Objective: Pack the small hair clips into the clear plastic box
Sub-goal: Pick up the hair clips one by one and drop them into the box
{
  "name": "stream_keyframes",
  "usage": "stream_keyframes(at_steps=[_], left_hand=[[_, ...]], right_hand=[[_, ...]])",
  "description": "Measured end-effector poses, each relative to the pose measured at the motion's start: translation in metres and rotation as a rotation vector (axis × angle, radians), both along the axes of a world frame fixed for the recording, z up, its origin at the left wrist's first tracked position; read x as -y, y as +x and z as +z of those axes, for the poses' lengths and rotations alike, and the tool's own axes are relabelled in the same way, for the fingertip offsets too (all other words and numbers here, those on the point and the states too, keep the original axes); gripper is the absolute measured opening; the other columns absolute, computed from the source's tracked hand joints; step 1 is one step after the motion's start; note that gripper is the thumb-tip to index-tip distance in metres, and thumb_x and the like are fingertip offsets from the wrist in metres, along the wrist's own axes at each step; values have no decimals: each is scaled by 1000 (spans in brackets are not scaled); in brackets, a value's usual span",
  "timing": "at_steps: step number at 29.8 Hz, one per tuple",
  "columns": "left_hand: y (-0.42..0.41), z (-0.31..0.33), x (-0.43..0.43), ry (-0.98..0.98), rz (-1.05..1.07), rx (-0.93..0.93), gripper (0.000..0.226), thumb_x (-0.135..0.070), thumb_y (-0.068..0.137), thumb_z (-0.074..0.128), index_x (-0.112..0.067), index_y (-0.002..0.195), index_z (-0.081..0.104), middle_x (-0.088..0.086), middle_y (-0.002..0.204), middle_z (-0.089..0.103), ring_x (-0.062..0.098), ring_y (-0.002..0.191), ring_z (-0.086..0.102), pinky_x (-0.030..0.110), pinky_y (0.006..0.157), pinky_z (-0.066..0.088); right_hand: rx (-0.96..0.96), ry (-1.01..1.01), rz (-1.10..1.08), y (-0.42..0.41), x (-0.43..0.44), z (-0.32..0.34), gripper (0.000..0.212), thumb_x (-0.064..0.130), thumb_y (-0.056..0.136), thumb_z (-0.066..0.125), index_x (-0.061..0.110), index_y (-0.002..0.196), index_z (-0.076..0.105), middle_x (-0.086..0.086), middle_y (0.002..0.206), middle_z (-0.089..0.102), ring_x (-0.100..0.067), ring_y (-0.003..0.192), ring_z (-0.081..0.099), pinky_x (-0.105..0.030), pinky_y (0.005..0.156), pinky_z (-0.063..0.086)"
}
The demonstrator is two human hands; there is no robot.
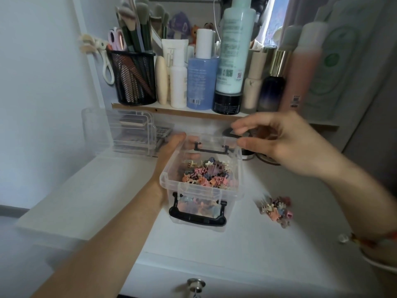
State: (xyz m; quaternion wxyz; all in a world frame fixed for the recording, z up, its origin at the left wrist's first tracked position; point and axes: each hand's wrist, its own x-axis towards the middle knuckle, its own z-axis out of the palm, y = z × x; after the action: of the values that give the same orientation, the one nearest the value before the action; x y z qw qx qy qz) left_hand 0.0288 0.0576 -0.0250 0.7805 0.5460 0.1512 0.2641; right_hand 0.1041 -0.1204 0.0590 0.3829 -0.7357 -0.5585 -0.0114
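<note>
White desk (96,190), seen from above; a shelf (171,112) of bottles and brushes runs along its far side, out of the working zone.

Clear plastic box (169,175), lid off, stands upright near the middle of the desk with its open mouth facing up, so that clips can be dropped straight in. A second clear plastic piece (129,130), possibly the lid, stands well apart at the far left; its identity cannot be confirmed.

Left grip (171,147), a bare hand, wraps the far left corner of the box. Its fingers show through the clear wall, clasping it. This hold probably steadies the light box against sliding.

Right grip (285,143), also bare, hovers over the far right corner of the box, thumb just beside the rim. Its fingers are loosely spread and released, holding nothing that shows, though motion blur limits certainty.

Packed hair clips (206,173), a mixed-colour heap, cover the box floor.

Loose hair clips (277,209) lie in a small pile on the desk, to the right of the box and apart from it, within easy reach of the right grip. The task therefore appears well advanced but unfinished.

Black latch (197,218) hangs down on the near wall.
</note>
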Motion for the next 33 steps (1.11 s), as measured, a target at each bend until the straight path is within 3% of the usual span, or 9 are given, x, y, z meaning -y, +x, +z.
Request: stream_keyframes(at_steps=[3, 8, 11, 16, 18, 21, 25, 28, 33], left_hand=[[0, 2, 1, -26, -31, 24, 32, -32, 94, 36, -13, 81, 58, 3, 77, 59, 8, 49, 57, 14, 43, 42], [0, 3, 1, -29, -32, 28, 31, -30, 95, 36, -11, 82, 58, 3, 79, 59, 7, 46, 57, 13, 40, 40], [1, 2, 0, -20, -20, 22, 31, -31, 94, 37, -13, 81, 58, 3, 80, 59, 7, 47, 58, 14, 43, 42], [1, 1, -1, -23, -26, 9, 31, -32, 94, 38, -15, 80, 60, -3, 74, 63, 9, 54, 59, 14, 43, 43], [0, 1, 0, -20, -41, 9, 33, -34, 94, 37, -16, 80, 60, -3, 74, 63, 9, 55, 59, 15, 45, 44], [-1, 4, 6, 19, -47, 4, 34, -35, 94, 35, -15, 81, 59, -2, 74, 64, 6, 52, 62, 13, 45, 45], [-3, 3, 9, 16, -18, 32, 33, -31, 95, 36, -11, 81, 58, -3, 61, 65, 10, 50, 61, 13, 42, 45], [-2, 3, 6, 19, -9, 50, 33, -30, 95, 35, -11, 80, 58, 1, 71, 63, 7, 47, 62, 13, 41, 43], [-1, 1, 6, -18, -38, 52, 32, -32, 95, 36, -10, 83, 57, 6, 83, 59, 6, 47, 62, 12, 41, 43]], right_hand=[[-21, -114, -20, 8, 11, -4, 13, 16, 78, 67, 28, 73, 65, 11, 75, 67, 5, 66, 57, -7, 69, 42], [-54, -826, 70, 10, 25, -28, 10, 24, 74, 72, 28, 68, 67, 16, 58, 65, 4, 52, 56, -9, 56, 41], [60, -754, 10, 12, 25, -31, 20, 19, 76, 70, 32, 62, 64, 23, 57, 63, 9, 55, 56, -6, 53, 37], [-110, -77, -42, 5, 18, -4, 8, 13, 75, 69, 21, 73, 67, 8, 64, 61, 3, 55, 53, -6, 57, 38], [-132, 55, -2, -2, 7, 4, 6, 13, 76, 68, 19, 74, 67, 7, 62, 57, 2, 52, 50, -4, 55, 38], [-36, 3, -32, -6, -17, 2, 5, 21, 77, 69, 25, 80, 68, 13, 65, 59, 3, 54, 51, -5, 58, 39], [17, -97, -66, -4, -30, -3, 27, 23, 82, 64, 20, 108, 64, 4, 86, 66, -1, 71, 57, -15, 74, 44], [-16, -107, -92, 5, -18, 0, 15, 16, 83, 63, 20, 97, 65, 3, 85, 67, -9, 78, 60, -13, 75, 43], [-47, -398, -86, 24, 10, -2, 19, 10, 79, 66, 26, 69, 64, 14, 68, 62, 12, 57, 54, -4, 60, 39]])
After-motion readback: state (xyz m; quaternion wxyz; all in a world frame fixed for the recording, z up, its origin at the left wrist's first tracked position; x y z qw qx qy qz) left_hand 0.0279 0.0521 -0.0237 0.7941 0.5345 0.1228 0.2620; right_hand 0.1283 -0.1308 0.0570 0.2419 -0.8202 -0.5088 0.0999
